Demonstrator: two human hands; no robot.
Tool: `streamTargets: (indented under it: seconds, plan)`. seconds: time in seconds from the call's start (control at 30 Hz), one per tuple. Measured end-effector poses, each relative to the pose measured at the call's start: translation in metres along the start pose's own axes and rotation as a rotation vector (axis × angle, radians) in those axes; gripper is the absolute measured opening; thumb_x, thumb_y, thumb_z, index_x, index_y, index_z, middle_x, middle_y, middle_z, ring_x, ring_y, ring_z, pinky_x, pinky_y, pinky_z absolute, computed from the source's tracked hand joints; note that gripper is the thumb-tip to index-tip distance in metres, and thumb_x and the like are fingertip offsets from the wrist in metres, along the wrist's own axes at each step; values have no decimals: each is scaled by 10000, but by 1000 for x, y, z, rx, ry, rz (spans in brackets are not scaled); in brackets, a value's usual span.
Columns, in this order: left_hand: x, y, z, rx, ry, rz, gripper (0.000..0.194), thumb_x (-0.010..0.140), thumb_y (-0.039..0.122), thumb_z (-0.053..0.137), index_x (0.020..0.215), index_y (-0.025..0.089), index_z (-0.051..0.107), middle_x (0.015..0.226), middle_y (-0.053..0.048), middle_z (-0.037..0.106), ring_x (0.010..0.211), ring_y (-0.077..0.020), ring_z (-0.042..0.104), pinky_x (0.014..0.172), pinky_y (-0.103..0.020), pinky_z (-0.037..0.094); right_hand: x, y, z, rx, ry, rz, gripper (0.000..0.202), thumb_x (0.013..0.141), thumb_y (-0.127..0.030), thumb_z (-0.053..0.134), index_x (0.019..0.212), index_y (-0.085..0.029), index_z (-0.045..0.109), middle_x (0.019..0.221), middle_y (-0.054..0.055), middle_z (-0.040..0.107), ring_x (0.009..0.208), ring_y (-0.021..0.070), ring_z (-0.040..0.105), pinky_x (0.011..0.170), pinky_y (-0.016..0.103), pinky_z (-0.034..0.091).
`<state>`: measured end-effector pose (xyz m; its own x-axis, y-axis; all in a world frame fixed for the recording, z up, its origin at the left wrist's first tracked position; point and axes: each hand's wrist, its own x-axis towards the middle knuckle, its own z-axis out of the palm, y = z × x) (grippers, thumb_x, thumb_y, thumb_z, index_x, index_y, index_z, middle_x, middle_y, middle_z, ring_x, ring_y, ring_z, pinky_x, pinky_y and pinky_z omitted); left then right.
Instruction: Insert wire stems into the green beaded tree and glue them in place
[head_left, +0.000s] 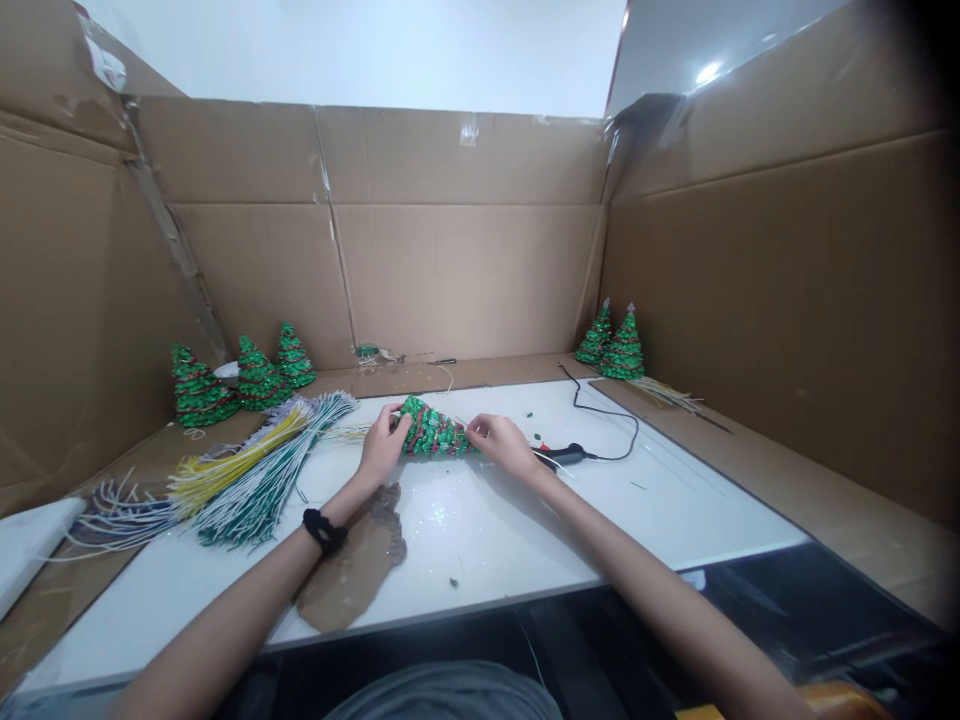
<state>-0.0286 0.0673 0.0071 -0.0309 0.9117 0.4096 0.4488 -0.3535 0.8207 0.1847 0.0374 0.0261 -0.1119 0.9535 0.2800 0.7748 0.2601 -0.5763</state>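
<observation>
A small green glittery Christmas tree (431,428) with red bands lies on its side over the white board. My left hand (386,440) is closed around its left end. My right hand (496,438) pinches at the opposite end, where a thin pale strand shows by the fingertips; whether they grip the strand or the tree itself is too small to tell. Just right of that hand, partly hidden behind my wrist, lies a black corded tool (566,454).
Bundles of white, yellow and green wires (259,470) lie at left. Several finished-looking trees (259,375) stand behind them, and two star-topped trees (622,348) at back right. A brown cardboard piece (349,575) lies near the front edge of the white board (517,560). Cardboard walls (465,270) enclose the table.
</observation>
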Motion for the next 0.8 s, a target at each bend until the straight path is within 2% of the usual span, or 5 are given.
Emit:
streamTargets:
  seconds: [0.3, 0.6, 0.7, 0.8]
  plan:
    - [-3, 3, 3, -111, -15, -49, 325, 785, 368, 524, 1048, 177, 531, 929, -60, 646, 831, -182, 602, 749, -306, 456, 0, -3, 2, -44, 5, 81, 175, 782, -219, 485, 769, -166, 651, 736, 40, 662, 644, 136, 557, 555, 215, 315]
    - [-12, 25, -1, -237, -109, -220, 330, 739, 349, 550, 1008, 165, 500, 837, -40, 639, 775, -176, 616, 685, -280, 472, -2, -6, -1, -126, 31, 68, 128, 789, -204, 492, 788, -189, 619, 756, 29, 667, 667, 142, 566, 545, 213, 295]
    - [-14, 27, -4, -227, -169, -157, 317, 723, 369, 555, 945, 143, 560, 910, -70, 650, 849, -201, 609, 749, -296, 463, -3, -8, -1, -172, 21, 53, 134, 807, -218, 488, 807, -191, 619, 782, 36, 676, 695, 152, 582, 551, 218, 294]
    - [-15, 27, -6, -241, -279, -78, 310, 722, 386, 552, 897, 136, 611, 938, -78, 662, 877, -218, 596, 778, -310, 452, -4, -10, -1, -208, 20, 26, 152, 828, -228, 477, 851, -183, 621, 833, 52, 688, 741, 166, 600, 563, 225, 296]
